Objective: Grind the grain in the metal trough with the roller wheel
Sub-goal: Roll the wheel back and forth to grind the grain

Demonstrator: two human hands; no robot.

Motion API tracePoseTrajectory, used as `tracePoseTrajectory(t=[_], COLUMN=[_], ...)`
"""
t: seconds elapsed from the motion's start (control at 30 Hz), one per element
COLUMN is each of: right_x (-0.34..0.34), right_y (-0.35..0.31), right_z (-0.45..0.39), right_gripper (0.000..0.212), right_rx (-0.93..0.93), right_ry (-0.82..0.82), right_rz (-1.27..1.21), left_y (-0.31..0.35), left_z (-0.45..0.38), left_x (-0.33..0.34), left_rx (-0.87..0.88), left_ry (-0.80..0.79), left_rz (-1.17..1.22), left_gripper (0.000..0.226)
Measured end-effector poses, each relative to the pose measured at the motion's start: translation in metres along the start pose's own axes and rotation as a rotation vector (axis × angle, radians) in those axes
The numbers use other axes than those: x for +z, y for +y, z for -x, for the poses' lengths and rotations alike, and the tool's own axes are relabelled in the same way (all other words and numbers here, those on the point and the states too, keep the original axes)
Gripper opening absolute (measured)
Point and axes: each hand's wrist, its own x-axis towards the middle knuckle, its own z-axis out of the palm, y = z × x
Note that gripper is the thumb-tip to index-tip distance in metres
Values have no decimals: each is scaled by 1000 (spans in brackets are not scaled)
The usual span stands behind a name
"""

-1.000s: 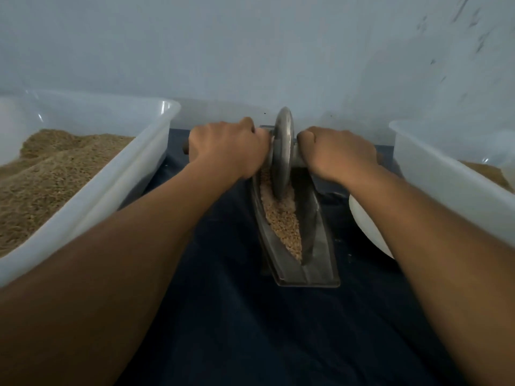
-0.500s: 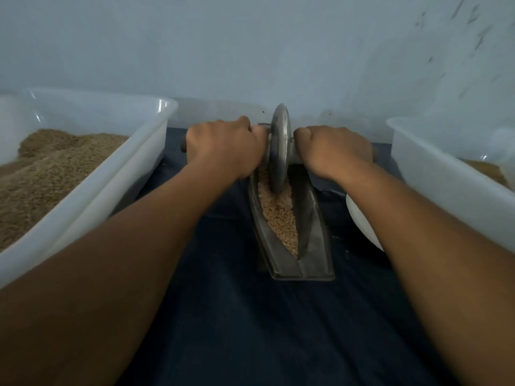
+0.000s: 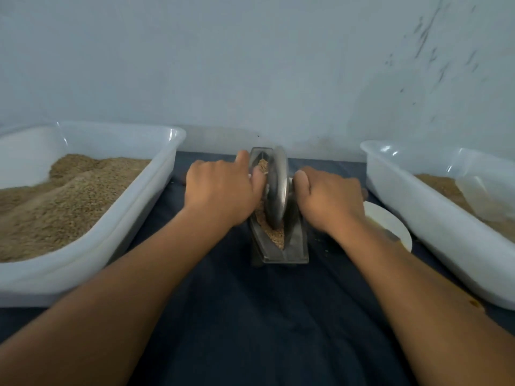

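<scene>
Both the left hand (image 3: 220,190) and the right hand (image 3: 328,199) were closed around the axle of the roller wheel (image 3: 276,188), which stood upright in the grain (image 3: 274,232) of the metal trough (image 3: 295,246).

Bare forearms, hands (image 3: 223,190), no sleeves

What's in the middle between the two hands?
In the head view, the metal wheel stands upright between the left hand and the right hand, sitting in the trough of grain.
</scene>
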Motion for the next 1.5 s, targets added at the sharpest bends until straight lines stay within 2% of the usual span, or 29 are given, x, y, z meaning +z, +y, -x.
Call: tracePoseTrajectory(t=[0.2, 0.47, 0.77, 0.9, 1.1, 1.33, 1.5], right_x=[-13, -11, 5, 14, 24, 31, 34], right_y=[3, 5, -2, 2, 6, 14, 13], right_z=[18, 16, -13, -30, -60, -86, -94], right_gripper=[44, 41, 42, 43, 40, 44, 44], right_rx=[-49, 106, 60, 73, 66, 149, 171], right_ry=[1, -47, -29, -84, -117, -250, -236], right_rz=[-18, -67, -33, -16, -11, -66, -58], left_y=[4, 5, 1, -1, -5, -4, -3], left_z=[10, 9, -12, -29, -56, -83, -89], left_x=[-12, -18, 11, 26, 42, 49, 52], left_rx=[3, -75, -63, -49, -140, -118, -141], left_ry=[18, 13, -42, -47, -147, -129, -139], left_rz=[-5, 34, 31, 10, 100, 90, 97], left_gripper=[42, 39, 39, 40, 41, 46, 46])
